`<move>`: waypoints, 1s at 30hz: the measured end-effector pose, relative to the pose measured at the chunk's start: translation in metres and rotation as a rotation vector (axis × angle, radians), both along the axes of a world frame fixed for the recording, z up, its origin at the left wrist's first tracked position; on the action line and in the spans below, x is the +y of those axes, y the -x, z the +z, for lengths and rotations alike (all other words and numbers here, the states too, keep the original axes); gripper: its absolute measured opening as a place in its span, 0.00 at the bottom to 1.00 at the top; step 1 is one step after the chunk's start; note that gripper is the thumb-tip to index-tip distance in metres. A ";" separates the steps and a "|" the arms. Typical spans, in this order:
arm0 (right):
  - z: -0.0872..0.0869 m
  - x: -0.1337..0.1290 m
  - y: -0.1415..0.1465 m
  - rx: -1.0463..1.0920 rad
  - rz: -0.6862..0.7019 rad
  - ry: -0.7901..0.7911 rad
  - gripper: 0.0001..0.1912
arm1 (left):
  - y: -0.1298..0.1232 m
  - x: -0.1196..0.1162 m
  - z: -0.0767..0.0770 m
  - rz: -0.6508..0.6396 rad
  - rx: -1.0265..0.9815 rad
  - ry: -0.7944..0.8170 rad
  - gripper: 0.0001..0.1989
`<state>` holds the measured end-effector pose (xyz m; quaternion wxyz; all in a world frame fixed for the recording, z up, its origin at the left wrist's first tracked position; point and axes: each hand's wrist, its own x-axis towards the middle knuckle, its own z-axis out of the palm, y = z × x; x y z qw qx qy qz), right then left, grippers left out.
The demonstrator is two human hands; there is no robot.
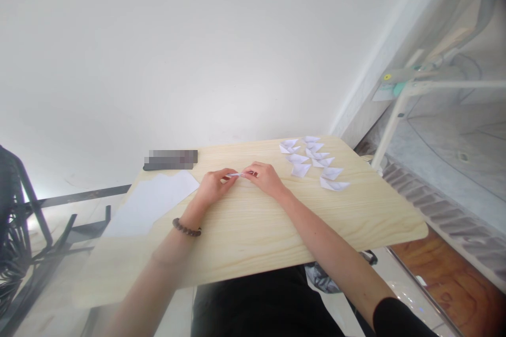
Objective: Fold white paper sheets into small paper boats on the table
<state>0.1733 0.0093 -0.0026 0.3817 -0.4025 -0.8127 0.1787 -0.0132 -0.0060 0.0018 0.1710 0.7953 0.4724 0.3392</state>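
Between my two hands, over the middle of the wooden table point(253, 237), is a small strip of folded white paper point(236, 174). My left hand point(215, 185), with a beaded bracelet on its wrist, pinches the left end of it. Fingers of my right hand point(265, 178) are closed on the right end. Most of the folded paper is hidden behind the fingertips, so its exact shape cannot be made out. Several folded white paper boats point(309, 156) stand grouped on the table to the right of my right hand.
Flat white paper sheets point(150, 202) lie at the table's left side. Behind them, a dark object point(169, 160), partly blurred out, rests near the wall point(237, 63). A white metal frame point(395, 116) stands beyond the right edge; a dark chair point(27, 200) is at the left.
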 end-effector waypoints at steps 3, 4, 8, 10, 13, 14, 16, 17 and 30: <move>-0.002 0.001 0.001 0.120 0.028 0.103 0.10 | -0.002 0.000 0.001 0.010 -0.159 0.124 0.16; -0.003 0.001 0.002 0.152 0.018 0.142 0.11 | -0.003 0.001 0.000 0.017 -0.200 0.149 0.17; -0.005 0.003 0.000 0.199 -0.030 0.218 0.14 | -0.003 0.005 -0.002 0.001 -0.321 0.205 0.18; -0.005 0.002 0.000 0.199 -0.017 0.214 0.14 | -0.004 0.006 -0.004 -0.021 -0.348 0.243 0.18; -0.004 0.001 0.000 0.169 -0.013 0.203 0.14 | -0.004 0.005 -0.004 -0.055 -0.353 0.297 0.19; -0.004 0.000 0.000 0.146 -0.021 0.193 0.14 | -0.004 0.005 -0.004 -0.057 -0.354 0.304 0.19; -0.003 0.000 0.000 0.086 -0.046 0.153 0.15 | -0.003 0.005 -0.004 -0.045 -0.365 0.305 0.18; -0.003 0.000 0.000 0.055 -0.057 0.128 0.16 | -0.003 0.004 -0.003 -0.041 -0.370 0.308 0.18; 0.000 -0.002 0.002 -0.001 0.027 0.077 0.17 | 0.003 0.006 0.000 -0.051 -0.399 0.462 0.17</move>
